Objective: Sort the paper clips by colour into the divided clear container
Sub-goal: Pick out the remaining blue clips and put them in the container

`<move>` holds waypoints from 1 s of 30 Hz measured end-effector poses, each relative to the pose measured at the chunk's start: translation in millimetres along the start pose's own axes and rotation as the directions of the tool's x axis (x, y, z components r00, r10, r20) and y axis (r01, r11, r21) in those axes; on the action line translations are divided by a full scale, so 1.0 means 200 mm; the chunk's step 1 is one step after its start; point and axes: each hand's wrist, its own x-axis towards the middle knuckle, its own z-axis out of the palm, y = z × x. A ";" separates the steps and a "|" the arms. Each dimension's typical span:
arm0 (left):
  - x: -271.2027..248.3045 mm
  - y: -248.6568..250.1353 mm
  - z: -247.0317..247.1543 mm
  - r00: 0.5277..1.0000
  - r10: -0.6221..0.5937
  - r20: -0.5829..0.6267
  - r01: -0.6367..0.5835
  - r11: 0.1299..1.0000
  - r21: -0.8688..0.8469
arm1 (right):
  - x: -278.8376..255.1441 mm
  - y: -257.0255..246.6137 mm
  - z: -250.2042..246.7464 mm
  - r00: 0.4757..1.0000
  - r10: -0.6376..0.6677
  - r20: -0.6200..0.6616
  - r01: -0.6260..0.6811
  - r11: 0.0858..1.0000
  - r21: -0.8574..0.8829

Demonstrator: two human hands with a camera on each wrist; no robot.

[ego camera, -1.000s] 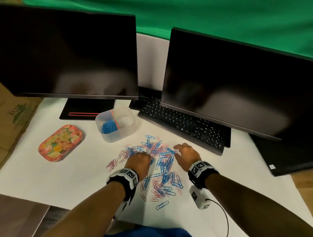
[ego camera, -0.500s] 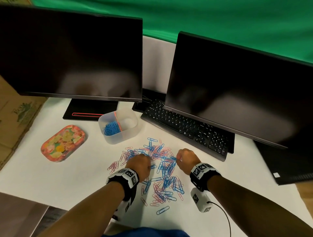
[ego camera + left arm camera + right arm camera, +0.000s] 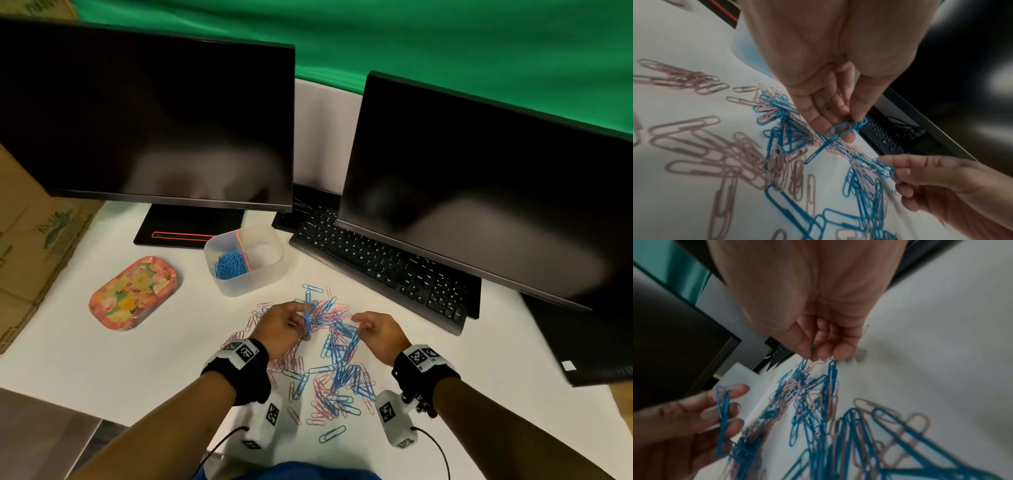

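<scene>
Mixed blue-pink clips (image 3: 329, 356) before container (image 3: 245, 260)

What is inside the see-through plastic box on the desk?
The clear divided container holds a heap of blue paper clips in its left compartment, beside an orange-red divider. The right compartment looks empty. Its near frosted wall hides the very bottom.

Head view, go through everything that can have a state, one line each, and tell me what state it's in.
Left monitor: screen dark.
Right monitor: screen dark.
Clear container: open; blue clips in left compartment, right looks empty.
Loose clip pile: pink and blue mixed, unsorted on table.
Left hand: pinches blue clips.
Right hand: pinches blue clip.
</scene>
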 end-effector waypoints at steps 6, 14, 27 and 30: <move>-0.01 -0.02 -0.04 0.998 -0.058 0.006 0.058 0.998 0.039 | -0.03 -0.01 -0.03 0.996 0.084 0.043 -0.093 0.947 0.309; -0.03 0.06 -0.03 0.988 -0.146 -0.059 0.129 0.964 -0.232 | -0.01 -0.02 0.00 0.989 0.146 -0.021 -0.138 0.965 0.223; -0.08 0.20 -0.11 0.987 -0.152 -0.043 0.122 0.907 -0.403 | -0.04 -0.24 -0.01 0.993 0.097 0.061 -0.114 0.906 0.407; -0.10 0.27 -0.20 0.991 -0.104 -0.084 0.061 0.909 -0.412 | -0.03 -0.36 0.00 0.996 0.036 0.084 -0.072 0.881 0.467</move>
